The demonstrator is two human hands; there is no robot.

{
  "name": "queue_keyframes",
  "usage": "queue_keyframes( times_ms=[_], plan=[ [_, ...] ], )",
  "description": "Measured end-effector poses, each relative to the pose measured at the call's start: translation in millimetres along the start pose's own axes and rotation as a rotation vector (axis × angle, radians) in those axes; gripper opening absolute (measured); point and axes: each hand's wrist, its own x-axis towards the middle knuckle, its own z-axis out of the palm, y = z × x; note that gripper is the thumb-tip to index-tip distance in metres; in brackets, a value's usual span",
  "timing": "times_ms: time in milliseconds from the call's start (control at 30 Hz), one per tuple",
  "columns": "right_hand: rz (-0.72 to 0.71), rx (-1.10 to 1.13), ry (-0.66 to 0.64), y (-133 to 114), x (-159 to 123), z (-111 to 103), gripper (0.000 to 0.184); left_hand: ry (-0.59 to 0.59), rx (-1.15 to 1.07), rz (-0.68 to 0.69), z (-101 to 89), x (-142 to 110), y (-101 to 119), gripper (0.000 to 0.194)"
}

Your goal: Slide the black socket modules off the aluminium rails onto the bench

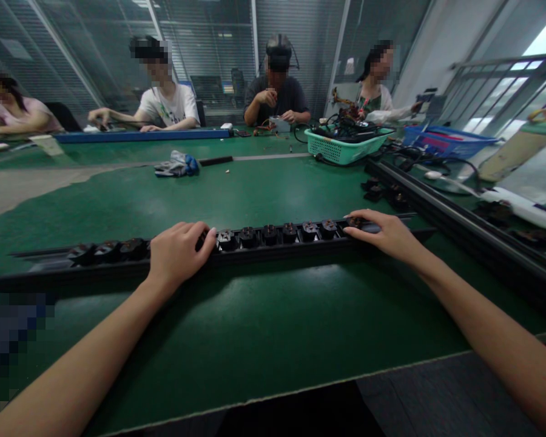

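A long black channel rail (255, 253) lies across the green table in front of me, with a row of round black socket modules (270, 233) sitting in it. My left hand (178, 250) is closed over the rail left of its middle, fingers curled across the far side and thumb on the near side; it hides the modules beneath it. Toward the right end, my right hand (377, 232) has thumb and fingers around the last socket module (355, 223), which is partly covered. More modules (104, 250) show in the rail to the left of my left hand.
Another long black rail (473, 218) runs along the right side, with loose black parts (374, 189) beside it. Beyond are a green basket (346, 149) of cables, a blue basket (450, 144) and grey-blue gloves (176, 165). Several people sit across the table.
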Motion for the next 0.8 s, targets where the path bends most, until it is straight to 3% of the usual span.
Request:
queue_keyframes(
  times_ms=[800],
  plan=[
    [0.029, 0.013, 0.030, 0.5, -0.2, 1.1, 0.041, -0.003, -0.003, 0.000, 0.5, 0.0, -0.2, 0.052]
  ],
)
